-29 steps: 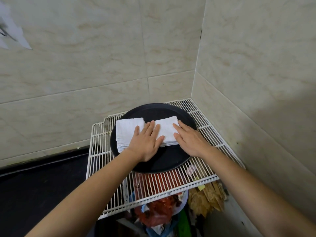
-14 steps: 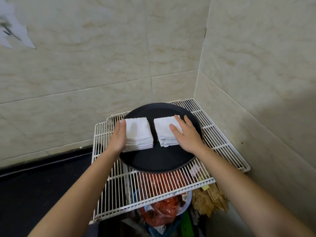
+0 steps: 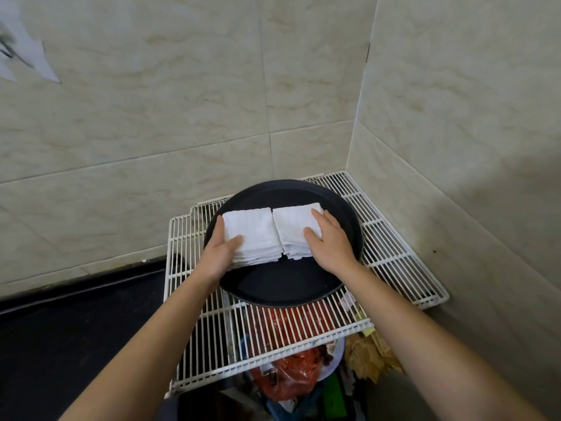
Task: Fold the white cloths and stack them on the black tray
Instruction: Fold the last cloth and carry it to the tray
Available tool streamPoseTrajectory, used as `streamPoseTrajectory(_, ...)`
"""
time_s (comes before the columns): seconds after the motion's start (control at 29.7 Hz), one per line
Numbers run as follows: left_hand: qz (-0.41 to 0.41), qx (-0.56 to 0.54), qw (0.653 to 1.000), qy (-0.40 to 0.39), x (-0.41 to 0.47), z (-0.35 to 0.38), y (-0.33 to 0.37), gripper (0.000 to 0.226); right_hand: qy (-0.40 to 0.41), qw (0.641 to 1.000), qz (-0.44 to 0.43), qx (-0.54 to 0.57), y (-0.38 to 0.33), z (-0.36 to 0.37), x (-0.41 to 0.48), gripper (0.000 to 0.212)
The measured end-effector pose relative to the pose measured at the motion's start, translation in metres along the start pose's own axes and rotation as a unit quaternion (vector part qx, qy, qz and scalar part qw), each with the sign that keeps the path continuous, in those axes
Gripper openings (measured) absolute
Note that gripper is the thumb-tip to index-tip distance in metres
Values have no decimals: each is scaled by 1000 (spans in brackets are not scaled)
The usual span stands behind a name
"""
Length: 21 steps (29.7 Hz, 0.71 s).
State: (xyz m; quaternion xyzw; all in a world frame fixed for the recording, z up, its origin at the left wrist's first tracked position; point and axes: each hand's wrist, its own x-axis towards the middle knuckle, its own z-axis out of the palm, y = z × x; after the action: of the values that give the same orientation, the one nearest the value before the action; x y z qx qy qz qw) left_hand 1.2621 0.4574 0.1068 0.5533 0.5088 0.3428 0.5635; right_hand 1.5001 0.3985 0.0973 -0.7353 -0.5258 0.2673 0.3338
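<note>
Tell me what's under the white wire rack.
A red plastic bag shows through the rack, dried brown leaves to its right. The black tray hides whatever lies beneath it.

both hands [image 3: 220, 252] [image 3: 329, 241] flank two cloth stacks [image 3: 255, 235] on black tray [image 3: 288, 287]
</note>
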Motion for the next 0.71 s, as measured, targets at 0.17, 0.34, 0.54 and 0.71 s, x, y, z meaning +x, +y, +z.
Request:
streamPoseTrajectory(0.17,-5,-69,998,12,0,-5,-1,52,2,999,-12,32,-3,-2,-1,54)
streamPoseTrajectory(0.34,-18,-113,992,53,-7,-4,4,63,-5,999,-15,41,-7,-3,-5,54)
streamPoseTrajectory(0.54,66,134,987,-65,-27,-25,8,104,-56,997,-43,19,0,-30,-15,88)
streamPoseTrajectory(0.71,84,310,947,21,-20,-21,-6,114,-79,988,-90,-93,11,-33,-13,94)
